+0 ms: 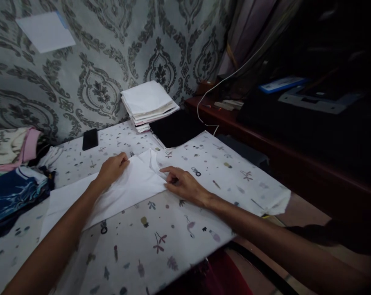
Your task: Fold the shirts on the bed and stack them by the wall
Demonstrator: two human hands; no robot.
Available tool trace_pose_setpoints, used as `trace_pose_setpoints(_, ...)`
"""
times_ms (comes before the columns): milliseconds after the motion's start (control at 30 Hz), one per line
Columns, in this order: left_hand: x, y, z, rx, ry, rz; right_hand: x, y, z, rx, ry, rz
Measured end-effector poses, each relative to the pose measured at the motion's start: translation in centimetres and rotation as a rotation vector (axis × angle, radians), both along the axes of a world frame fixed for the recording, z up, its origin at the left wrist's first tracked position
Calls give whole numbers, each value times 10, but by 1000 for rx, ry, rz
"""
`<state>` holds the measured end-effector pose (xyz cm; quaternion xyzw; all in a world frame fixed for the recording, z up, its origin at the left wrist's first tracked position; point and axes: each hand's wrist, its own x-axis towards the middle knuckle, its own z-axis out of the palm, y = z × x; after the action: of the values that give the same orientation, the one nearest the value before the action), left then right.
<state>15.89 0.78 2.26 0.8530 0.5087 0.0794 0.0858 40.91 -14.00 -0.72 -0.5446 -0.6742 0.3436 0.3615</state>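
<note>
A white garment [133,184] lies on the patterned tabletop [173,229], stretched out as a long strip toward the lower left. Its collar-like edge is near the middle of the view. My left hand [113,170] rests at the garment's far edge, fingers curled closed; what they hold, if anything, is hidden. At the garment's right end is my right hand [185,184], its index finger stretched out toward the collar edge and the thumb apart from it, with nothing visibly gripped.
A stack of folded white cloths [148,98] stands by the wall, beside a folded black cloth [181,128]. A black phone [90,139] lies at the back left. Piled clothes [16,192] sit at the left. A white cable [224,79] hangs near the dark red desk [253,139].
</note>
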Motion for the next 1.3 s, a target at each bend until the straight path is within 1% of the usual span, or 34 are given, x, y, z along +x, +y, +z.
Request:
trace_pose_setpoints(200,3,-3,1,81,213,35,1,1,3,-22,55,-13)
trace_pose_setpoints(300,3,-3,1,100,248,48,4,3,3,-31,132,-35)
trace_pose_setpoints(400,3,-3,0,107,262,49,8,5,4,-81,216,-95)
trace_pose_setpoints(500,3,-4,-1,106,270,54,10,5,3,-83,235,-122)
trace_pose_setpoints(533,3,-4,-2,104,273,60,10,4,3,-48,220,-115)
trace_pose_setpoints(600,3,-5,-3,105,277,72,8,0,2,92,147,-72)
trace_pose_setpoints(667,3,-5,-4,109,273,84,6,-4,1,253,0,12)
trace_pose_setpoints(733,3,-6,-3,105,258,87,3,-6,0,342,-182,82)
trace_pose_setpoints(800,2,-7,-2,83,235,75,1,-7,-2,349,-304,97)
trace_pose_setpoints(833,0,-7,-1,66,220,65,0,-7,-2,346,-327,92)
trace_pose_setpoints(900,-4,-8,2,36,174,47,-1,-6,-2,352,-326,86)
trace_pose_setpoints(967,-11,-12,5,45,99,37,-1,-5,0,351,-311,89)
trace_pose_setpoints(1033,-20,-20,5,98,21,19,-1,-6,2,333,-298,70)
trace_pose_setpoints(1100,-28,-34,1,155,-28,-17,-2,-7,6,321,-285,44)
trace_pose_setpoints(1200,-34,-64,-15,207,-25,-123,-8,-6,15,346,-271,26)
trace_pose_setpoints(1300,-32,-92,-32,181,41,-254,-25,5,27,365,-320,74)
